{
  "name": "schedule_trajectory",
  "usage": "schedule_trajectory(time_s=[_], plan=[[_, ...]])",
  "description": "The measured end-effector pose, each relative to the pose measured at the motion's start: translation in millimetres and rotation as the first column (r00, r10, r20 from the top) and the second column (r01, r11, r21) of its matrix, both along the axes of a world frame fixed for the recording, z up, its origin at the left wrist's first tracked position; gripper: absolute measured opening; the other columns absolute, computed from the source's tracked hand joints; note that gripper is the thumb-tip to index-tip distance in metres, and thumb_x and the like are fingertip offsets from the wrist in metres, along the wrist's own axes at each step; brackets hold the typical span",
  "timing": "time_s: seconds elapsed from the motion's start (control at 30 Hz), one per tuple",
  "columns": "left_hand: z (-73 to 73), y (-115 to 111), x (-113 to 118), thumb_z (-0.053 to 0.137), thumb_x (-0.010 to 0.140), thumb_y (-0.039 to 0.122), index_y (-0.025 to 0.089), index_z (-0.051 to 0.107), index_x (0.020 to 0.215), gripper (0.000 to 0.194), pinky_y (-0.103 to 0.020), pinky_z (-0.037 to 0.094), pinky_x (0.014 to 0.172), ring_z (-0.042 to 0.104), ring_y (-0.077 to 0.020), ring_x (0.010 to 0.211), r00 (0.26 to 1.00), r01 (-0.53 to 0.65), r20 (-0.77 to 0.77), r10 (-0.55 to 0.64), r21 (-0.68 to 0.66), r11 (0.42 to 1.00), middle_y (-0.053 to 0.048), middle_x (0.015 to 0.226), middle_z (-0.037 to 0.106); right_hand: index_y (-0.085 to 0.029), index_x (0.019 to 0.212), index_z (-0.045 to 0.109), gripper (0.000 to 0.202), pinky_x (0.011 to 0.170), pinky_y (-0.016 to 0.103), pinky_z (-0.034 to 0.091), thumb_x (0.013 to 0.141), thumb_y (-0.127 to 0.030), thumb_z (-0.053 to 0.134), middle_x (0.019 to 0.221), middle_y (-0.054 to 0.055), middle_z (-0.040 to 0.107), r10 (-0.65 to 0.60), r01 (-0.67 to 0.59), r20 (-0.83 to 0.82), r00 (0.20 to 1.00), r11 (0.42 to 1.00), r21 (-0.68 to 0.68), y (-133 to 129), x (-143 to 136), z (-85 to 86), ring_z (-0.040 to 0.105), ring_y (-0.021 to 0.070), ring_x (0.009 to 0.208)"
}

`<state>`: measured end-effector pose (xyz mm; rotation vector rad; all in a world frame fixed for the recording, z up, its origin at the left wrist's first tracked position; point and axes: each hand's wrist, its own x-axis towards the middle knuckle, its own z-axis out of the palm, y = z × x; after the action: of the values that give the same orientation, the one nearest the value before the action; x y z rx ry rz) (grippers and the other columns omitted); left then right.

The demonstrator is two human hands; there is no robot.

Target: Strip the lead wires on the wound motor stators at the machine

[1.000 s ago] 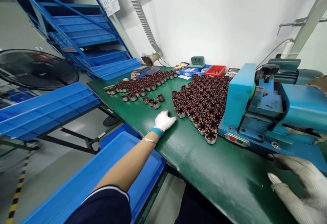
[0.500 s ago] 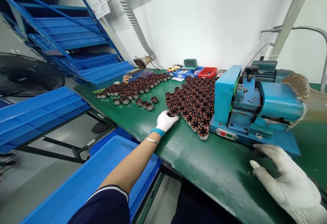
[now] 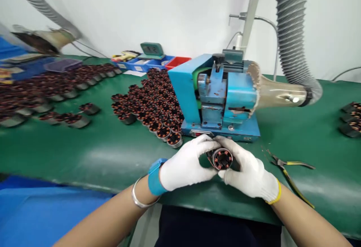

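In front of the blue machine [image 3: 214,100], a round motor stator [image 3: 222,159] with copper windings and a metal rim is held between my two white-gloved hands, its wound face turned up toward me. My left hand [image 3: 186,166] curls fingers and thumb about its left side, where thin wires show. From the other side, my right hand [image 3: 249,170] grips the rim with thumb and fingers. To the left of the machine stand many similar stators [image 3: 155,126] in a tight group. Cutting pliers [image 3: 282,163] with yellow-edged handles lie open to the right of my right hand.
More stators [image 3: 70,93] spread over the left of the green table [image 3: 113,156], and a few [image 3: 352,119] sit at the far right. A grey duct hose [image 3: 295,32] joins the machine's right side. Blue bins [image 3: 141,64], a red bin [image 3: 177,62] and a clock [image 3: 152,49] stand behind.
My left hand has brought a stator from the group's near edge to the front of the machine. My right hand, open before, has closed on it. The view has swung right.
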<state>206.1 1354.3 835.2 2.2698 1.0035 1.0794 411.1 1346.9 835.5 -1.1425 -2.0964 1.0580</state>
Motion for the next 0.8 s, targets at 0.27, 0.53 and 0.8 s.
schedule_trajectory(time_s=[0.27, 0.53, 0.8], plan=[[27.5, 27.2, 1.9, 0.063, 0.078, 0.031, 0.018, 0.063, 0.068, 0.016, -0.029, 0.048, 0.056, 0.060, -0.0172, 0.060, 0.963, -0.117, -0.255, 0.090, -0.094, 0.989, -0.002, 0.065, 0.064, -0.028, 0.127, 0.054, 0.057, 0.100, 0.041, 0.050, 0.073, -0.028, 0.071, 0.128, 0.004, 0.059, -0.313, 0.314, -0.035, 0.949, 0.929, 0.194, 22.7, 14.8, -0.9, 0.060, 0.0234, 0.115], [18.2, 29.2, 32.4, 0.080, 0.053, 0.028, 0.015, 0.059, 0.106, 0.059, -0.035, 0.059, 0.072, 0.071, -0.0242, 0.079, 0.926, 0.043, 0.324, 0.194, -0.600, 0.798, -0.007, 0.090, 0.074, -0.023, 0.107, 0.059, 0.051, 0.085, 0.040, 0.055, 0.061, -0.036, 0.078, 0.108, 0.006, 0.060, -0.549, 0.582, -0.197, 0.812, 0.784, 0.214, 21.7, 0.6, 1.1, 0.063, 0.0232, 0.095], [5.1, 30.5, 78.1, 0.074, 0.068, 0.040, 0.015, 0.065, 0.107, 0.047, -0.040, 0.058, 0.087, 0.070, -0.0277, 0.096, 0.829, 0.161, 0.528, 0.186, -0.543, 0.824, -0.011, 0.107, 0.073, -0.020, 0.118, 0.052, 0.052, 0.090, 0.039, 0.054, 0.068, -0.024, 0.067, 0.115, 0.009, 0.062, -0.509, 0.582, -0.301, 0.807, 0.774, 0.250, 23.3, 4.3, 1.7, 0.063, 0.0229, 0.102]])
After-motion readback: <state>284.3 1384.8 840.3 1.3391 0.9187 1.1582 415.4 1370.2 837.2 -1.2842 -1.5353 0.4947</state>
